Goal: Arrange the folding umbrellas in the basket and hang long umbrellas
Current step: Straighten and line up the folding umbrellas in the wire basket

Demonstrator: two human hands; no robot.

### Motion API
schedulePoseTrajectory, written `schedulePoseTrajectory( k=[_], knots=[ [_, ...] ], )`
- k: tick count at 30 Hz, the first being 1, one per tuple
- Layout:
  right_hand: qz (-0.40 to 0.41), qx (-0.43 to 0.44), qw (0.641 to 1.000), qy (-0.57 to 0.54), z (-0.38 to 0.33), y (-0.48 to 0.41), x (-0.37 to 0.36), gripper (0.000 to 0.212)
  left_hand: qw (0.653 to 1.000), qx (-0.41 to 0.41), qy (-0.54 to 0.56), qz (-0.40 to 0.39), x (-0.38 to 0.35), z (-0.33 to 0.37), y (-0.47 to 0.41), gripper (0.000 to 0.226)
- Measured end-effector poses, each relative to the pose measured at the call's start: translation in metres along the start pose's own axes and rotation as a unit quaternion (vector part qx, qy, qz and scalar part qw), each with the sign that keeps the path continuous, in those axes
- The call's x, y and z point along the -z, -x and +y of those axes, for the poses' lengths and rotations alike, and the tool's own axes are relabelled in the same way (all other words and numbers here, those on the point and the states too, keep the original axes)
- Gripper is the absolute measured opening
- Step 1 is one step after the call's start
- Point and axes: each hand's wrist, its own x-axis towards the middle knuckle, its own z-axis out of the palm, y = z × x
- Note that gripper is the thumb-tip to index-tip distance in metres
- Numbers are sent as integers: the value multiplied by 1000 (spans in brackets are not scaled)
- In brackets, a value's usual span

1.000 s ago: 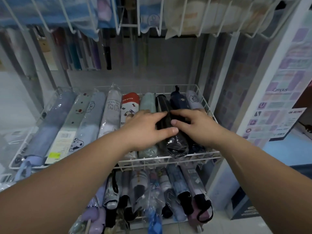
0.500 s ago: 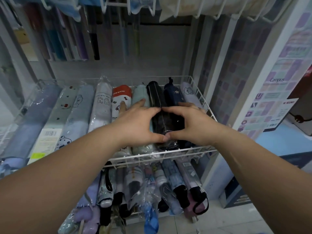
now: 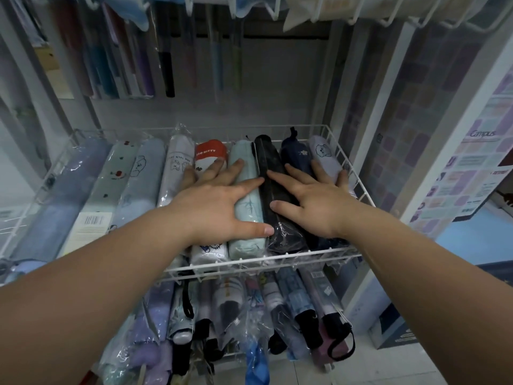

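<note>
Bare forearms, left hand, right hand

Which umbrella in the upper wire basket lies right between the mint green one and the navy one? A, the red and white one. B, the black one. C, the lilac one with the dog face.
B: the black umbrella has the mint green umbrella on its left and the navy umbrella on its right.

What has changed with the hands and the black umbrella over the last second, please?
Both hands, which were cupped around the black umbrella, have let it go and spread flat: the left hand now rests on the mint umbrella and the red-and-white umbrella, the right hand across the black umbrella, the navy umbrella and the lilac umbrella. The row in the wire basket stayed as it was.
</note>
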Motion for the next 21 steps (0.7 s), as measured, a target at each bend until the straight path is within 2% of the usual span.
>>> schedulePoseTrajectory(
  k=[4, 8, 13, 18, 21],
  knots=[
    [14, -33, 999, -1, -4, 3, -4, 62, 1000, 12, 4, 3, -5, 5, -9, 114],
    [8, -46, 999, -26, -4, 4, -1, 61, 1000, 18, 11, 5, -7, 10, -11, 112],
    [19, -48, 999, -4, -8, 8, -6, 61, 1000, 24, 7, 12, -6, 11, -6, 111],
    [16, -47, 999, 3, -11, 12, -3, 60, 999, 23, 11, 37, 0, 14, 8, 103],
    [10, -50, 998, -26, -10, 20, 3, 61, 996, 32, 49, 68, 3, 13, 30, 92]
  ],
)
